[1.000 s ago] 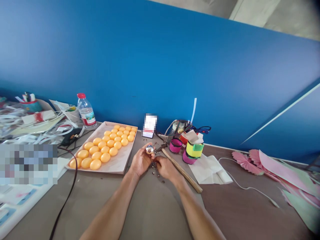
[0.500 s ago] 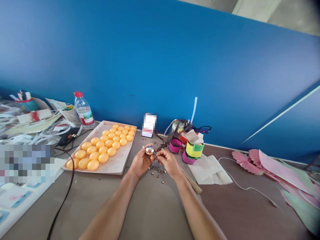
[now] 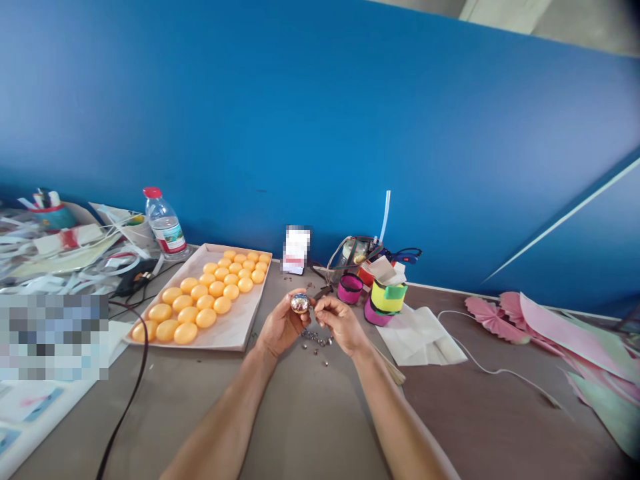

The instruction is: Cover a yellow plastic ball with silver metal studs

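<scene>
Silver ball [image 3: 300, 303] is to the right of the white tray [image 3: 243, 323], close to its right edge but not touching it. The left hand [image 3: 281, 328] grips this ball between thumb and fingers, and its shiny top is facing up. The right hand [image 3: 340, 325] is farther right from the tray, just beside the ball. Its thumb and fingertips are brought together in a pinch; whether some small part is between them, I cannot tell, because it is too tiny.

Also to the right of the tray, under and between the hands, small metal pieces [image 3: 317, 339] lie scattered on the grey table [image 3: 310, 427]. Inside the tray itself, orange balls [image 3: 186, 333] are arranged in rows. Behind the tray, toward its left, a clear bottle [image 3: 168, 230] with red cap stands upright. Past the tray's far right corner there is a phone [image 3: 296, 250], its screen blurred. More to the right of the tray are a purple ring [image 3: 350, 289] and, well apart from the tray, a sheet of white paper [image 3: 425, 340]. A dark cable [image 3: 134, 383] passes across the tray's near left corner.
</scene>
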Demonstrator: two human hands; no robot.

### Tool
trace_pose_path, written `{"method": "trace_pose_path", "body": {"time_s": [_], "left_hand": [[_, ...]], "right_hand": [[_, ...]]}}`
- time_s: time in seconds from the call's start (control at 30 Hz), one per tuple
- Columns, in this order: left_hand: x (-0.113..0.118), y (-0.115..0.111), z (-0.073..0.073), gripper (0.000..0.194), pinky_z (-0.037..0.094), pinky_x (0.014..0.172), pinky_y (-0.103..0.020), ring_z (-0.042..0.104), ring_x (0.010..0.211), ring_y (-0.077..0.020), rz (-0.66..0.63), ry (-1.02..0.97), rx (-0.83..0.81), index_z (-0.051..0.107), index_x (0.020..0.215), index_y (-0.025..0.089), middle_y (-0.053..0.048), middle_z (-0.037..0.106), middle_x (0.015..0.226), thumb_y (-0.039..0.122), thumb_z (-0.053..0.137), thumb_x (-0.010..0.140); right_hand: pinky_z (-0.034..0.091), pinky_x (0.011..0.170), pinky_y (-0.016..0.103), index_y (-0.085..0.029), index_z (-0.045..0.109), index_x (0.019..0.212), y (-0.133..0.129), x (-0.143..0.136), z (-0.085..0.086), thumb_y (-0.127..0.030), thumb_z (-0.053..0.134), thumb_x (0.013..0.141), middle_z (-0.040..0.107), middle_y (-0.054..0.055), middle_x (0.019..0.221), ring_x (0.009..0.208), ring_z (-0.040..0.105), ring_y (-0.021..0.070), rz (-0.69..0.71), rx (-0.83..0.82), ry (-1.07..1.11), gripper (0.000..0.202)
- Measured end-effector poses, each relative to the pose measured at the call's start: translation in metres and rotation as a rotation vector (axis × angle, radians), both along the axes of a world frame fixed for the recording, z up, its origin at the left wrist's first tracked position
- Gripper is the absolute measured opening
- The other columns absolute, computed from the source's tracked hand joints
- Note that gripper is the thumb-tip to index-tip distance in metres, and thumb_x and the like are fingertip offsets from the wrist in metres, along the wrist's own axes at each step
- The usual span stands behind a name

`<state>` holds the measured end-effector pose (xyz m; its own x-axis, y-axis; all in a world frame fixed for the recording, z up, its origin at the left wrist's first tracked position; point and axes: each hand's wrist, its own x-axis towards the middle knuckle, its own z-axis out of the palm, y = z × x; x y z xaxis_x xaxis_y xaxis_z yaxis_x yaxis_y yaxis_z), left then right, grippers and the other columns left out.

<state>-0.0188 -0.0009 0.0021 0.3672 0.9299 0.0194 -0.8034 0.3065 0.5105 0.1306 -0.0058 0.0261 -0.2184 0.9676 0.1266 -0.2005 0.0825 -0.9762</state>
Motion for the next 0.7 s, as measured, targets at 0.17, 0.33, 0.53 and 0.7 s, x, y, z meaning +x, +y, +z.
{"method": "trace_pose_path", "body": {"time_s": [0.17, 0.33, 0.53, 0.7], "left_hand": [[-0.001, 0.000, 0.000, 0.027, 0.046, 0.060, -0.024, 0.057, 0.062, -0.0110, 0.013, 0.016, 0.030, 0.057, 0.105, 0.019, -0.008, 0.064, 0.094, 0.031, 0.054, 0.081], [0.000, -0.002, 0.004, 0.027, 0.045, 0.061, -0.025, 0.058, 0.069, -0.0132, 0.019, 0.030, 0.019, 0.058, 0.103, 0.018, -0.009, 0.062, 0.098, 0.032, 0.056, 0.080], [0.002, -0.004, 0.005, 0.032, 0.044, 0.063, -0.023, 0.058, 0.070, -0.0121, 0.072, 0.091, 0.054, 0.058, 0.106, 0.017, -0.006, 0.063, 0.091, 0.028, 0.062, 0.076], [0.005, -0.006, 0.008, 0.028, 0.044, 0.062, -0.022, 0.057, 0.068, -0.0112, 0.085, 0.120, 0.051, 0.061, 0.100, 0.013, -0.006, 0.063, 0.083, 0.026, 0.063, 0.076]], "right_hand": [[0.033, 0.053, 0.023, -0.019, 0.060, 0.069, 0.000, 0.000, -0.001, -0.027, 0.068, 0.065, 0.049, -0.005, 0.059, 0.052, 0.043, 0.0082, 0.018, -0.007, 0.020, 0.012], [0.032, 0.050, 0.023, -0.019, 0.059, 0.069, -0.002, -0.003, 0.005, -0.028, 0.070, 0.062, 0.054, -0.003, 0.062, 0.050, 0.041, 0.0078, 0.000, -0.059, 0.099, 0.016], [0.029, 0.047, 0.022, -0.019, 0.056, 0.070, -0.004, -0.008, 0.009, -0.025, 0.070, 0.060, 0.052, -0.005, 0.061, 0.047, 0.041, 0.0064, -0.047, -0.119, 0.154, 0.018], [0.026, 0.049, 0.022, -0.018, 0.056, 0.068, -0.003, -0.009, 0.005, -0.025, 0.067, 0.063, 0.046, -0.006, 0.057, 0.048, 0.036, 0.0060, -0.064, -0.092, 0.100, 0.013]]}}
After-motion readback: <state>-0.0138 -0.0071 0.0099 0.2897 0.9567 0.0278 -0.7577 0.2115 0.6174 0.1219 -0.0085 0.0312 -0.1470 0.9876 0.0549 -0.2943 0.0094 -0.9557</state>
